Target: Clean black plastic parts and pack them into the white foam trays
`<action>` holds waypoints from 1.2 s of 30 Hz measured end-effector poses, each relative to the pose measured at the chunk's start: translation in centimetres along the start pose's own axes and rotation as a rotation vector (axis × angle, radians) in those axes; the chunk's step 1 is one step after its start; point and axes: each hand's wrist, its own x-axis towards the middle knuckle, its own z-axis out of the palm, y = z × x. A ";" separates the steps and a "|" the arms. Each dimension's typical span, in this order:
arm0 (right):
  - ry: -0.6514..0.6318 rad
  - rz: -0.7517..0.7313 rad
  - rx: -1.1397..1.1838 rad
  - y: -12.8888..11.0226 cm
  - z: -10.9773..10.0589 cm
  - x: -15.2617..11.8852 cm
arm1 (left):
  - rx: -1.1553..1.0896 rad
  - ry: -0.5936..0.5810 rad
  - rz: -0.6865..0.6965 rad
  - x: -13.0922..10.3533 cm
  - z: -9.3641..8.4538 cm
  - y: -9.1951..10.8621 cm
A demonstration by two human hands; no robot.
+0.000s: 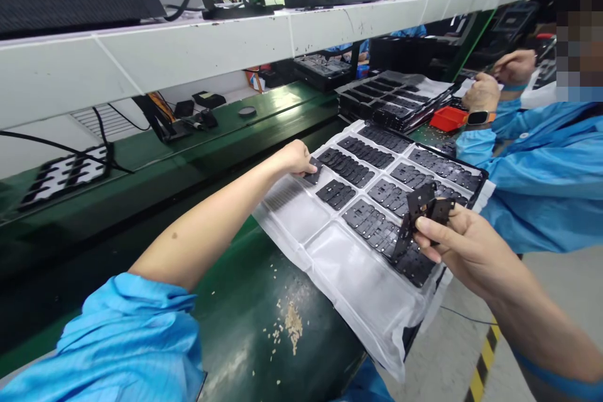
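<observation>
A tray lined with white film lies on the green bench, its compartments holding rows of flat black parts. My left hand reaches to the tray's left side, its fingers closed on a small black part just beside a row. Over the tray's right side, my right hand holds several black parts upright between thumb and fingers. Two compartments at the near left show only bare film.
Small pale pellets lie on the green bench. A white shelf beam crosses above. Another person's hands work at the right, near a red box. More filled trays are stacked behind.
</observation>
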 end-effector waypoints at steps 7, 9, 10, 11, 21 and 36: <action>-0.035 0.032 0.007 -0.4 0.8 0.7 | -0.082 -0.214 0.078 0.5 1.5 1.4; -0.039 0.045 0.023 -0.5 1.0 1.0 | -0.062 -0.232 0.075 1.1 1.8 1.6; -0.040 0.052 0.029 -0.6 1.1 1.1 | -0.049 -0.240 0.073 1.4 1.9 1.7; -0.040 0.058 0.034 -0.6 1.1 1.3 | -0.035 -0.247 0.071 1.6 1.9 1.8; -0.088 0.025 0.141 -0.9 3.1 5.3 | -0.221 -0.279 0.274 -2.1 -0.3 2.6; 0.068 0.005 0.255 0.0 6.0 10.8 | -0.330 -0.046 0.212 -1.2 -1.5 -0.7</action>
